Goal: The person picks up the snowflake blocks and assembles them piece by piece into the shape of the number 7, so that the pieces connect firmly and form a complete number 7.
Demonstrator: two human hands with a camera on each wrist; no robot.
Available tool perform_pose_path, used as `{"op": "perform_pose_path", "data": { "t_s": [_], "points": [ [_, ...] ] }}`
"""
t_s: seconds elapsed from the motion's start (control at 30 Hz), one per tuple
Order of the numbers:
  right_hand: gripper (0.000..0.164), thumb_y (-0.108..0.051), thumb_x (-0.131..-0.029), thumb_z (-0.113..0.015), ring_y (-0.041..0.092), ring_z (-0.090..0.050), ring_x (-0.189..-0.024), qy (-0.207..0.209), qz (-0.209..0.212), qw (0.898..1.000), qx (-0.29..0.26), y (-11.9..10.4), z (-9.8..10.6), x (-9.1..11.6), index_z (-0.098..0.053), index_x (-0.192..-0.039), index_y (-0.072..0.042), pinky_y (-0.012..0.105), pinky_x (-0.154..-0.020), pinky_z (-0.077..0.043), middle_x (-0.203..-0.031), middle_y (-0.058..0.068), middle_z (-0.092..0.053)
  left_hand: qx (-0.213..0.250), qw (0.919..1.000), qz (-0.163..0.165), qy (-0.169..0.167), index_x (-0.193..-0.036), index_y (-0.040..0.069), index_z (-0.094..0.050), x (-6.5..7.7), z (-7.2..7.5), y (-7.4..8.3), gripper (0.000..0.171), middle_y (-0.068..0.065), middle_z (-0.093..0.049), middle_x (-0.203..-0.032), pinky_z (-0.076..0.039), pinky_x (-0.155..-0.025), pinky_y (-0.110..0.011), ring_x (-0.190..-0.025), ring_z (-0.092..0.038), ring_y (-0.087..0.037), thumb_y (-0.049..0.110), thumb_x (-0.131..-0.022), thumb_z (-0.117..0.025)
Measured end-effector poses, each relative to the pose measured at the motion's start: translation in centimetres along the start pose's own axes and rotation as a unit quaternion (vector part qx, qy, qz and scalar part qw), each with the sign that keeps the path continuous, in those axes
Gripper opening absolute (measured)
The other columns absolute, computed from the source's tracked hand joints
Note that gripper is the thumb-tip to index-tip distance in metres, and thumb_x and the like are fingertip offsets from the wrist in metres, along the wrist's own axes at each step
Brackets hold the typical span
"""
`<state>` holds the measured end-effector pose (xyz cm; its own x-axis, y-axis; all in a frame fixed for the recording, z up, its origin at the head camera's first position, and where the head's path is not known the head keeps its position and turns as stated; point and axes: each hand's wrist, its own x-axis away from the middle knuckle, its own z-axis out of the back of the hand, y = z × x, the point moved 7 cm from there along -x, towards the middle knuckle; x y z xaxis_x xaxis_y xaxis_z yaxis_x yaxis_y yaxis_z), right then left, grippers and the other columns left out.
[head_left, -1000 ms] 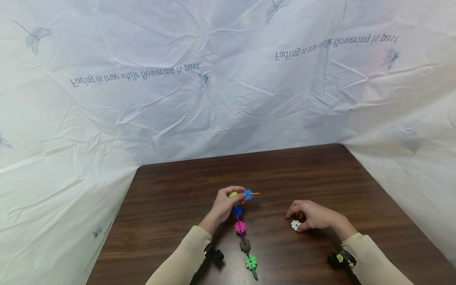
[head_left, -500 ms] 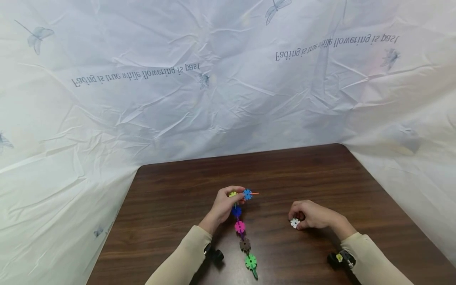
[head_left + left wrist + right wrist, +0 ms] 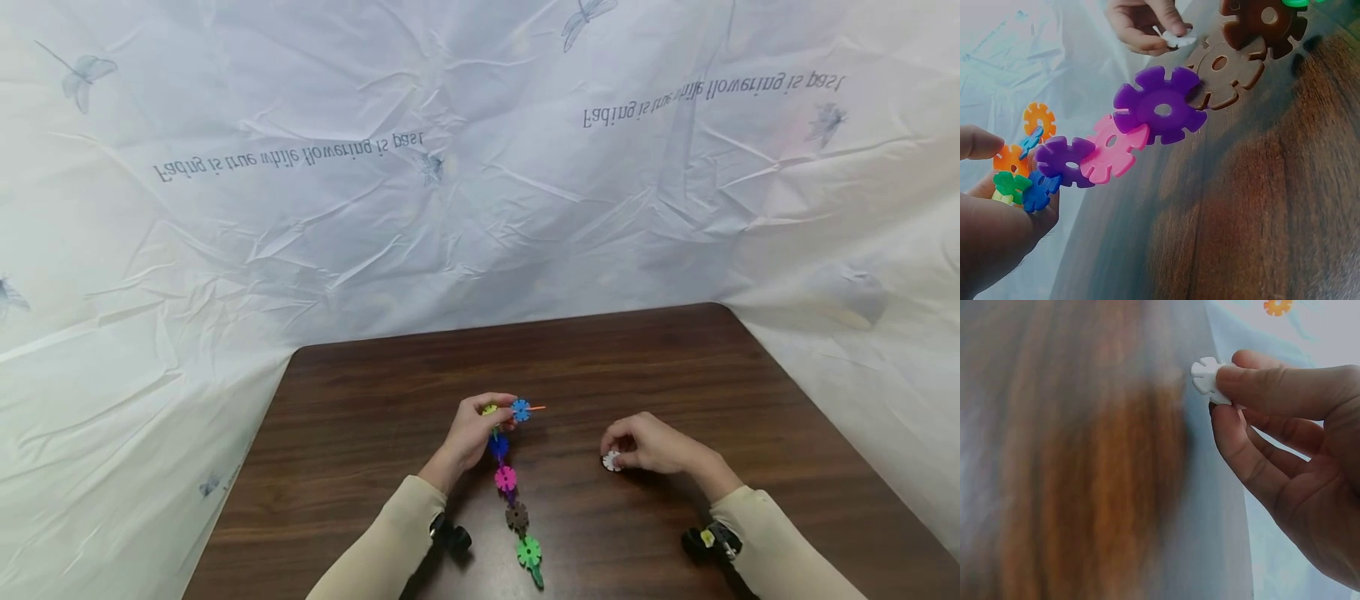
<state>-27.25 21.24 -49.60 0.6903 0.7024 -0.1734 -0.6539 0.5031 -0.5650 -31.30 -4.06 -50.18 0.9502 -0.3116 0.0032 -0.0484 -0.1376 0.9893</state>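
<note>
My left hand point(image 3: 467, 432) pinches the far end of a chain of interlocked plastic snowflake discs. Beyond its fingertips a light blue disc point(image 3: 521, 409) stands out, joined to an edge-on orange disc point(image 3: 1034, 112). Toward me the chain runs down through dark blue, pink point(image 3: 506, 478), purple point(image 3: 1138, 112) and brown point(image 3: 516, 517) discs to green ones point(image 3: 528, 551). To the right, my right hand point(image 3: 660, 443) pinches a white snowflake disc point(image 3: 1204, 376) between thumb and fingers, apart from the chain. Part of that disc is hidden under the thumb.
A dark brown wooden table point(image 3: 360, 392) lies under both hands. A pale printed sheet point(image 3: 480, 233) hangs behind and beside it. Each wrist carries a small black camera, on the left point(image 3: 453, 538) and on the right point(image 3: 701, 543).
My right hand has moved slightly up and left with the white snowflake disc, which has turned and sits closer into the fingertips. My left hand and the chain stay nearly still.
</note>
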Motion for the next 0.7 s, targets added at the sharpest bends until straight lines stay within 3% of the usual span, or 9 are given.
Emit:
{"op": "perform_pose_path", "data": {
  "t_s": [0.43, 0.7],
  "points": [
    [0.014, -0.008, -0.088, -0.071, 0.0, -0.059, -0.079, 0.03, -0.007, 1.0, 0.006, -1.0, 1.1, -1.9, -0.074, -0.099, -0.015, 0.03, -0.067, -0.054, -0.093, -0.009, -0.068, -0.003, 1.0, 0.002, -0.002, -0.12, -0.01, -0.063, -0.1, 0.1, 0.2, 0.03, -0.015, -0.064, -0.111, -0.057, -0.078, -0.034, -0.077, -0.065, -0.014, 0.004, -0.093, -0.063],
    [0.015, -0.01, -0.091, -0.068, 0.001, -0.061, -0.082, 0.058, -0.016, 0.998, 0.004, -1.4, 1.3, -2.8, -0.074, -0.103, -0.015, 0.024, -0.066, -0.051, -0.099, -0.009, -0.069, 0.0, 1.0, 0.007, 0.0, -0.123, -0.011, -0.06, -0.1, 0.2, 0.2, 0.034, -0.013, -0.065, -0.11, -0.056, -0.076, -0.028, -0.076, -0.065, -0.012, 0.004, -0.093, -0.064]
  ]
}}
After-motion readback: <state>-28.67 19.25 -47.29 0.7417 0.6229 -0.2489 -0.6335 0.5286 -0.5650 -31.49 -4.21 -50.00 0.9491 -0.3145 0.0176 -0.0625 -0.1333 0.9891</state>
